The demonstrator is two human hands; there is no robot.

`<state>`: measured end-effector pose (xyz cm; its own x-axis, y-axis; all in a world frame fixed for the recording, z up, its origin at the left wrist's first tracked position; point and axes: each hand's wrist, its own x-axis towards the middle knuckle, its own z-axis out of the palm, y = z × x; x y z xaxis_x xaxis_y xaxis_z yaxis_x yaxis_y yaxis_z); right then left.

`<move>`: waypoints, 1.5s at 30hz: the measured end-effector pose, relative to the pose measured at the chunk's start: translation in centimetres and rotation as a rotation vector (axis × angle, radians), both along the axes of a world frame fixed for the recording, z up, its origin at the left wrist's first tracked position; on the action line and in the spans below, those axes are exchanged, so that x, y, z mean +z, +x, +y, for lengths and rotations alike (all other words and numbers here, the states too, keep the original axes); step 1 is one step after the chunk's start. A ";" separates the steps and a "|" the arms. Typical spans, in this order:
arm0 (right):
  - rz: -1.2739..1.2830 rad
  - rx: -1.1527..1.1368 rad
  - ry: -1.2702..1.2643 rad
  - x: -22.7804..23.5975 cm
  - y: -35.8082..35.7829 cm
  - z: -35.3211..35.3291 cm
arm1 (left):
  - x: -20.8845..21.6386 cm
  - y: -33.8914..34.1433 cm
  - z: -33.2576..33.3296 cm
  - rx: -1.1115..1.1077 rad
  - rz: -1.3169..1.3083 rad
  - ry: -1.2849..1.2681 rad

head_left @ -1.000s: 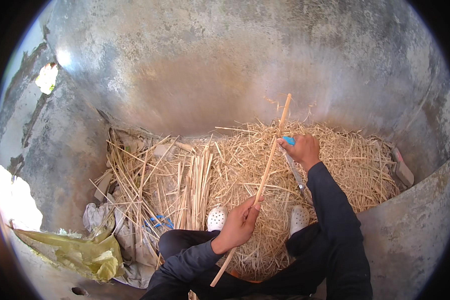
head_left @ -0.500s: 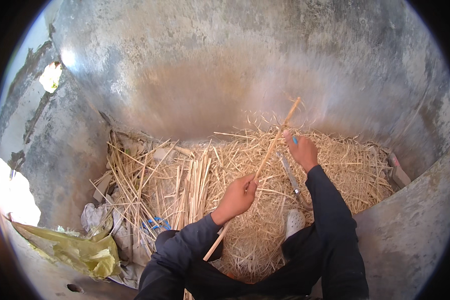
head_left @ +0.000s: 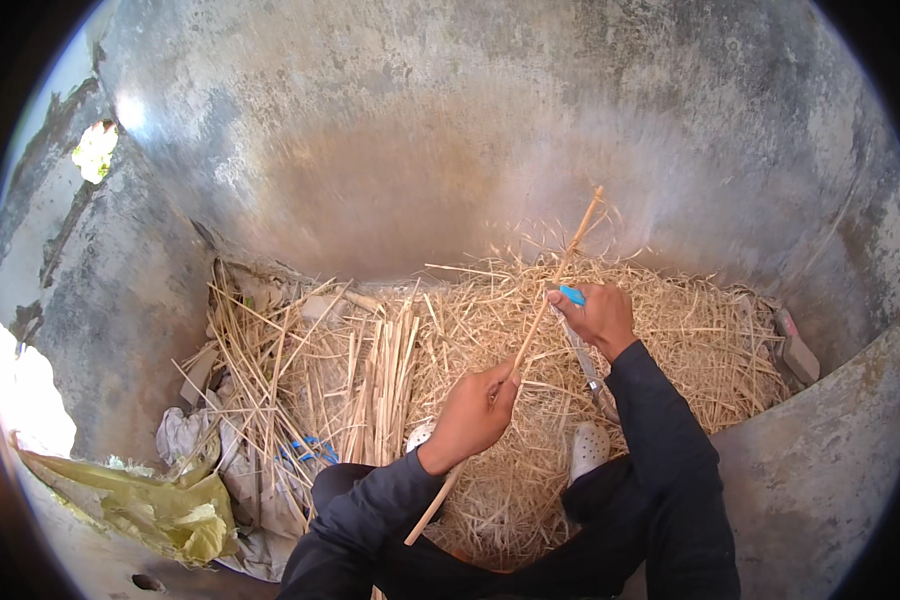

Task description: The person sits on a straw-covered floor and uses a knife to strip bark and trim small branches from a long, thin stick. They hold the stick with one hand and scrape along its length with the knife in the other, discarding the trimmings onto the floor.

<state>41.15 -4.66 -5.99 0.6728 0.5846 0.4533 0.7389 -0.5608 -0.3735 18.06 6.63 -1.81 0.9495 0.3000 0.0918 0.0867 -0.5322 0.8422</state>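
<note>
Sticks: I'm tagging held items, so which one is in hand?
The long slanting stick, its upper end rising against the wall; the left hand grips it, while the other sticks lie at left.

The stick is tan — the shoes white, hole-dotted.

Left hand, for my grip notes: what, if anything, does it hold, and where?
The left hand holds a thin pale stick by its nearer half, near end protruding.
</note>
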 end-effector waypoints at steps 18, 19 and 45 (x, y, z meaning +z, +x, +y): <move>-0.312 0.288 0.173 0.3 -3.6 2.0 | -0.6 -0.3 -0.2 0.096 -0.212 0.084; -0.295 0.274 0.154 0.3 -3.5 2.0 | -0.4 -0.3 -0.2 0.095 -0.173 0.068; 1.530 0.385 0.431 -0.3 -3.9 0.8 | -5.0 0.8 -1.5 -0.059 -0.060 -0.417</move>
<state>37.23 -3.82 -6.32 0.4760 0.8283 -0.2955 -0.3817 -0.1081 -0.9179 18.89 5.17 -6.79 0.9629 0.2684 0.0292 0.0111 -0.1471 0.9891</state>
